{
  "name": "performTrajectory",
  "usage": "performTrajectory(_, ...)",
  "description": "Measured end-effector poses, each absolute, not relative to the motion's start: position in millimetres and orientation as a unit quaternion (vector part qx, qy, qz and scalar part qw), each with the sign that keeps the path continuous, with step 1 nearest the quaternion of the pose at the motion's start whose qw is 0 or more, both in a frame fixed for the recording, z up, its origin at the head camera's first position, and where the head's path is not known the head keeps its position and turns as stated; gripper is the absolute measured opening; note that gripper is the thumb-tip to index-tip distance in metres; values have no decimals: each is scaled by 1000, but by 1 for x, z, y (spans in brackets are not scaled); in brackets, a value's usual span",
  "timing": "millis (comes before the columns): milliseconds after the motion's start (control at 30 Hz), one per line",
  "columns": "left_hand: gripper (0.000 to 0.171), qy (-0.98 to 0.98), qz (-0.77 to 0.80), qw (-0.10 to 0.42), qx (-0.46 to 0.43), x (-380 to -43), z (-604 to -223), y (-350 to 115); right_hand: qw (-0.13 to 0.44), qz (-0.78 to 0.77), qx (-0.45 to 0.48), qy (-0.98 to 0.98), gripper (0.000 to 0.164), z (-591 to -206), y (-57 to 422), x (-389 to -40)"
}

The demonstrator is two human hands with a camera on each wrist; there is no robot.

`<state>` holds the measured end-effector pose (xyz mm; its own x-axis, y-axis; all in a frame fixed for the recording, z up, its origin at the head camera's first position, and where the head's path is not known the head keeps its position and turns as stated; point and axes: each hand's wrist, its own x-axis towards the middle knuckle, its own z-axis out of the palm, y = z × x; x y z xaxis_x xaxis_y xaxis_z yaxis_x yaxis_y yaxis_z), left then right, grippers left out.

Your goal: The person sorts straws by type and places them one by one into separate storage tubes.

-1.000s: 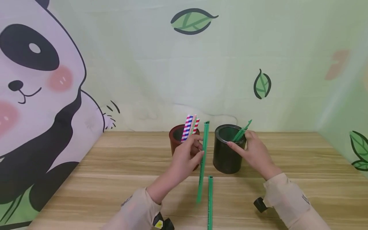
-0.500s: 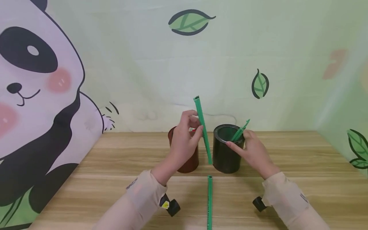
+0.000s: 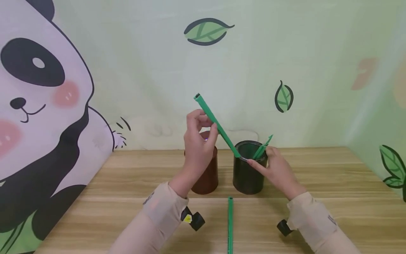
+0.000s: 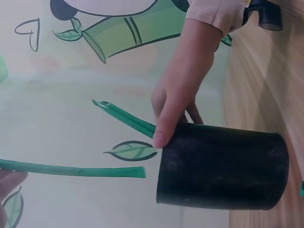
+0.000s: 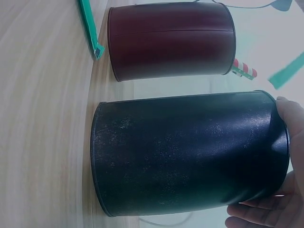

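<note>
My left hand [image 3: 198, 148] pinches a long green wrapped straw [image 3: 219, 126] between thumb and fingers. The straw slants down to the right, its lower end at the near left rim of a black cylindrical holder [image 3: 248, 180]; in the left wrist view that end [image 4: 137, 172] appears apart from the holder. My right hand [image 3: 283, 172] grips the holder at its upper right, thumb at the rim. More green wrapped straws [image 3: 260, 151] lean inside the holder. A dark red holder [image 3: 209, 176] stands behind my left hand, with a striped straw [image 5: 243, 70] poking out.
Another green wrapped straw [image 3: 230, 225] lies lengthwise on the wooden table [image 3: 127, 197], in front of the two holders. A printed backdrop [image 3: 142, 70] with a panda and leaves rises behind the table. Small black devices [image 3: 197, 221] are worn at both wrists.
My left hand has risen and carried the green straw upward, tilting it so its lower end swings right to the black holder's rim. My right hand stays on the holder.
</note>
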<state>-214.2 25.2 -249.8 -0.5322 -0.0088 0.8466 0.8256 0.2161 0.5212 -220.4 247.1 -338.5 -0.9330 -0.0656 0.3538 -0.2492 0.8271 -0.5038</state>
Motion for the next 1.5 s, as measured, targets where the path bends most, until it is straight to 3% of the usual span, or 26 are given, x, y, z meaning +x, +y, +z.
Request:
performTrajectory(633, 31, -712, -419, 419, -376, -226, -280, 62, 164, 292, 84, -939, 76, -341, 248, -221)
performTrajectory(1133, 36, -773, -300, 400, -390, -234, -304, 76, 180, 286, 97, -936, 72, -341, 249, -221)
performTrajectory(1500, 37, -835, -272, 310, -365, -234, -321, 80, 195, 276, 96, -936, 62, -341, 249, -221)
